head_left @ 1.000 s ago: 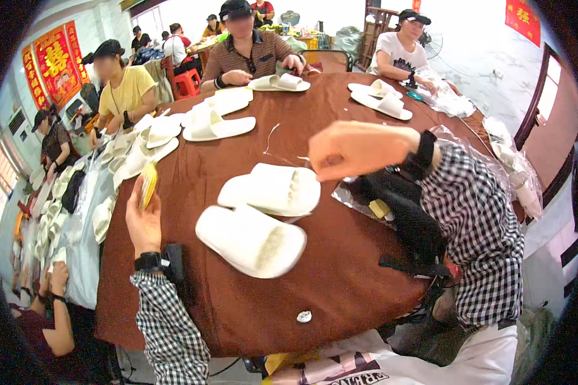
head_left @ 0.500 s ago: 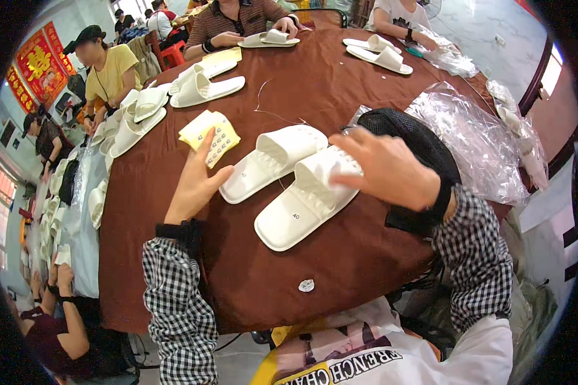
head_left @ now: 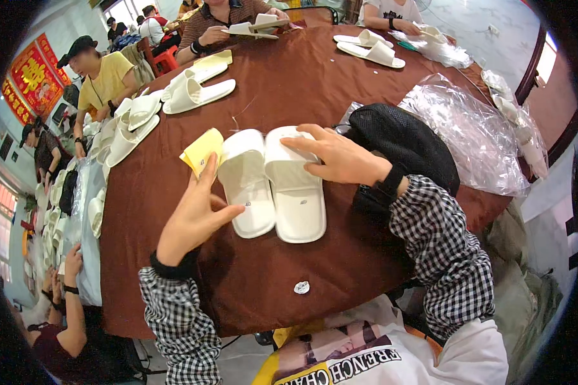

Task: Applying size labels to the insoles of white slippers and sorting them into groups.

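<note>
A pair of white open-toe slippers lies side by side on the brown cloth, the left slipper point(head_left: 249, 215) against the right slipper point(head_left: 302, 221). Each insole bears a small printed mark. My left hand point(head_left: 192, 215) pinches a folded yellow sheet of small stickers point(head_left: 202, 151) with its fingers, while its thumb stretches over to the left slipper's insole. My right hand point(head_left: 343, 156) reaches across the right slipper's strap with fingers apart, fingertips over the strap's far part and thumb by its side. Whether it presses on the strap I cannot tell.
A black mesh bag point(head_left: 401, 144) and clear plastic wrap point(head_left: 472, 138) lie to the right. More white slippers point(head_left: 196, 93) rest at the far left. Another pair point(head_left: 369, 48) sits at the far right. A crumpled white scrap point(head_left: 301, 287) lies near me. Several people work around the table.
The slippers have turned to lie straight and close together. My right hand has shifted left onto the right strap. The sticker sheet has tilted in my left hand. A person opposite has lifted slippers.
</note>
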The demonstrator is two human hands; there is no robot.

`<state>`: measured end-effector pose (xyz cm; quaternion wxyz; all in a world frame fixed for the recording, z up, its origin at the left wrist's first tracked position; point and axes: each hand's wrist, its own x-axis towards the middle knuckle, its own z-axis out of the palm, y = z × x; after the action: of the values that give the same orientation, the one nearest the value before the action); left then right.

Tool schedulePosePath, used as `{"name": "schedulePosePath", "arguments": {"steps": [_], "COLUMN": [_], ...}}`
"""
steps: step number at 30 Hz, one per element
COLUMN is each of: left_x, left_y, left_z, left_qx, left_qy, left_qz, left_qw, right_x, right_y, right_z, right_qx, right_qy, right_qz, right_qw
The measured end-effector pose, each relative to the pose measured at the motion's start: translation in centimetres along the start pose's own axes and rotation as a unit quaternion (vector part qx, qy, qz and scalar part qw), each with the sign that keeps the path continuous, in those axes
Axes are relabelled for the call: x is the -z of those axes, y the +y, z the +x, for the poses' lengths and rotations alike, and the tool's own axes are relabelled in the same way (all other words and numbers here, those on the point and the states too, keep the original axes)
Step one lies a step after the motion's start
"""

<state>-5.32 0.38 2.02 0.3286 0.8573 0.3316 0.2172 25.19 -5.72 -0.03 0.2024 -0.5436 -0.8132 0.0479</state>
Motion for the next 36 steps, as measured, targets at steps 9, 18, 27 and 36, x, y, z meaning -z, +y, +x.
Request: {"name": "schedulePosePath", "arguments": {"steps": [9,18,27,36], "left_x": [1.8,-0.5,0.6,0.6], "left_y": [-2.9,-4.3,-3.5,-2.9], "left_z": [1.6,4.0,2.0,1.9], "left_qx": [0.051,-0.036,0.008,0.069], "left_qy": [0.113,0.046,0.041,0.048], "left_qz": [-0.06,0.048,-0.036,-0.14], "left_qw": [0.991,0.997,0.998,0.987], "right_x": [0.4,-1.3,-0.3,-0.6], "right_y": [0.3,0.0,-1.4,-4.4], "right_z": [-0.6,-1.1,-1.3,-1.8], "right_qx": [-0.029,-0.02,0.017,0.004], "right_qy": [0.101,0.05,0.107,0.014], "right_qz": [0.182,0.162,0.103,0.067], "right_qw": [0.978,0.985,0.989,0.998]}}
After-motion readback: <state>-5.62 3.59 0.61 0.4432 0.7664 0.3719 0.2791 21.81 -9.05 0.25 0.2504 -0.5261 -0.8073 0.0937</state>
